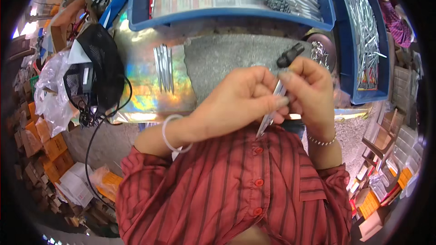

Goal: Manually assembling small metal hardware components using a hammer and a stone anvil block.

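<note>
Both my hands meet over the near edge of the bench, around a slim silver metal tool (pixel 279 89) that slants down toward my shirt. The fingers of my left hand (pixel 238 97) pinch its middle. My right hand (pixel 311 88) grips the upper part between thumb and fingers. A black knobbed piece (pixel 289 55) shows just above my right fingertips, in line with the tool; whether it is joined to it I cannot tell. To the left, several slender pointed silver pieces (pixel 164 69) lie side by side on the shiny bench top, beside a grey mat (pixel 227 54).
A blue tray (pixel 227 14) with silver pieces stands at the back, and another blue tray (pixel 385 79) full of them at the right. Near it sits a round dish (pixel 330 45) of small metal parts. A black mesh bag (pixel 102 59) and cable are left. Another person's sleeve (pixel 396 22) shows far right.
</note>
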`<state>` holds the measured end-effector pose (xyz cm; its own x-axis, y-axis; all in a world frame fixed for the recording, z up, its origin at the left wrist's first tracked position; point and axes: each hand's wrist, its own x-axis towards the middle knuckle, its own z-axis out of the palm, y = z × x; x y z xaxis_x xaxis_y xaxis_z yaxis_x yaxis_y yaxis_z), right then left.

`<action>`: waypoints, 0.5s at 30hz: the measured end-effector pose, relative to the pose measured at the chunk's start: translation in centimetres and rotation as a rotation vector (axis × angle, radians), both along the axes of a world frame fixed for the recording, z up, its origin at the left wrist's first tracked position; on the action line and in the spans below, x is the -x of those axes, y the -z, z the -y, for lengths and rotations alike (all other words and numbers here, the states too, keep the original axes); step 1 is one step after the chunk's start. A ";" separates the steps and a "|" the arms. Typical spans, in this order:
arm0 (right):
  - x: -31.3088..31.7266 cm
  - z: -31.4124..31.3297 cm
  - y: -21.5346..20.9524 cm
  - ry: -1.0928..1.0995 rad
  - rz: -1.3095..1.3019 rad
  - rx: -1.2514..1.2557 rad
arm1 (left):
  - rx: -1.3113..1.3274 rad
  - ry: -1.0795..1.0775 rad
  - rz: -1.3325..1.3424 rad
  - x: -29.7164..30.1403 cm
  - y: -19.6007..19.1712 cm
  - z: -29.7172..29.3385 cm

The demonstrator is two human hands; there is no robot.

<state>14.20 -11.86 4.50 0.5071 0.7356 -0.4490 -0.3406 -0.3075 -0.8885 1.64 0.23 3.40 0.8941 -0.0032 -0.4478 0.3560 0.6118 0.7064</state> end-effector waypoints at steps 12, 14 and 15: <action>-1.9 1.3 1.5 0.093 -0.212 -0.042 | 0.222 0.059 -0.081 -3.0 0.1 0.2; -1.9 1.8 1.6 0.110 -0.216 -0.048 | 0.231 0.087 -0.092 -3.3 -0.1 0.5; -1.9 2.1 1.7 0.128 -0.210 -0.067 | 0.229 0.091 -0.092 -3.4 -0.2 0.6</action>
